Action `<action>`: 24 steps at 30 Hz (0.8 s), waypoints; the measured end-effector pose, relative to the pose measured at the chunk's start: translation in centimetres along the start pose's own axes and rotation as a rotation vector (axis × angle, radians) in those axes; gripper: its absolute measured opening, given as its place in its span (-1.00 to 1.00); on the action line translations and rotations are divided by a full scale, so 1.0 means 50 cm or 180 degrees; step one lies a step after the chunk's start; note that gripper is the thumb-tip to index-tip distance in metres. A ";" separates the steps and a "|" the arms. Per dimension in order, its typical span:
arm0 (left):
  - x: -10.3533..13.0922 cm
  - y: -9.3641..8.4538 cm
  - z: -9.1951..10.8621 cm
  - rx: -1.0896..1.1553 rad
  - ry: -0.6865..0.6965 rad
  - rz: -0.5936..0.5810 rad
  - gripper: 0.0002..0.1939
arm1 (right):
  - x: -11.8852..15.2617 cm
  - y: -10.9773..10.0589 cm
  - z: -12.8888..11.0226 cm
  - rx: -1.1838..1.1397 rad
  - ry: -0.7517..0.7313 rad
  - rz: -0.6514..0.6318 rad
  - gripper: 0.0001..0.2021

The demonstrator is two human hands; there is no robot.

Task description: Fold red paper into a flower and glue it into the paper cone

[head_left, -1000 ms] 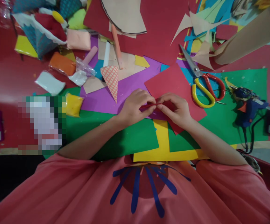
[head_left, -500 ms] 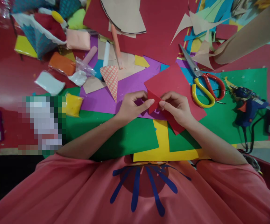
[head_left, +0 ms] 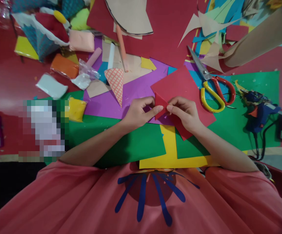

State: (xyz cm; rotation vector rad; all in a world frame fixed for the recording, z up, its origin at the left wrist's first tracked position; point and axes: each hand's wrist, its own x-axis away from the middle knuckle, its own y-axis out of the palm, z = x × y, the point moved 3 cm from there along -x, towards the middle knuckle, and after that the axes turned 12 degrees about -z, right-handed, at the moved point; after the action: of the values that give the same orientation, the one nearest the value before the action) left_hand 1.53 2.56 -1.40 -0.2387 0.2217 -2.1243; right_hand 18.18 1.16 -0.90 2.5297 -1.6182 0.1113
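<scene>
A small folded piece of red paper (head_left: 160, 104), roughly triangular, is held between both hands. My left hand (head_left: 139, 111) pinches its left side between thumb and fingers. At its right corner my right hand (head_left: 185, 112) grips with thumb and forefinger. Beneath them lies a larger red sheet (head_left: 180, 84), partly hidden by the right hand. To the left is a paper cone (head_left: 116, 84) with a red crisscross pattern. Scissors (head_left: 206, 76) with one yellow and one red handle lie open to the right.
On the right rests a blue glue gun (head_left: 260, 115) with a cord. Packets of clay, such as an orange one (head_left: 64, 66) and a yellow one (head_left: 76, 110), lie left. A beige paper roll (head_left: 258, 39) and scraps sit at back right. Green sheets (head_left: 121, 139) cover the front.
The folded red paper and my left hand have shifted very slightly, with the paper tilted a little differently. Both hands keep their pinch. Everything else stays in place.
</scene>
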 end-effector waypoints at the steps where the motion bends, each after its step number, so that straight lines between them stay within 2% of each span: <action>1: -0.001 0.000 0.001 0.0040 0.0025 0.0035 -0.60 | 0.000 -0.001 -0.001 0.0012 -0.0010 0.0006 -0.70; 9: -0.008 -0.007 0.003 0.0084 0.0326 0.0271 -0.53 | -0.001 -0.002 0.002 0.0179 -0.0208 -0.0032 -0.70; 13: -0.007 -0.007 -0.001 0.0005 0.0223 0.0250 -0.54 | 0.005 -0.002 -0.001 0.0697 -0.0629 0.0244 -0.78; 17: -0.006 -0.004 0.000 0.0031 0.0176 0.0167 -0.53 | 0.010 -0.001 -0.005 0.1183 -0.0831 0.0214 -0.92; 21: -0.006 -0.002 0.002 0.0000 0.0153 0.0006 -0.56 | 0.012 -0.004 -0.008 0.1307 -0.0930 0.0362 -0.92; 24: -0.007 -0.003 0.001 -0.0037 0.0119 0.0030 -0.58 | 0.012 -0.002 -0.011 0.1521 -0.1114 0.0267 -0.89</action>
State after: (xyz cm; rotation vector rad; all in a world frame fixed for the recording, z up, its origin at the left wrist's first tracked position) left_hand 1.60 2.94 -1.36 -0.2044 0.2569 -2.1198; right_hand 18.51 0.73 -0.27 2.9665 -2.0364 0.0729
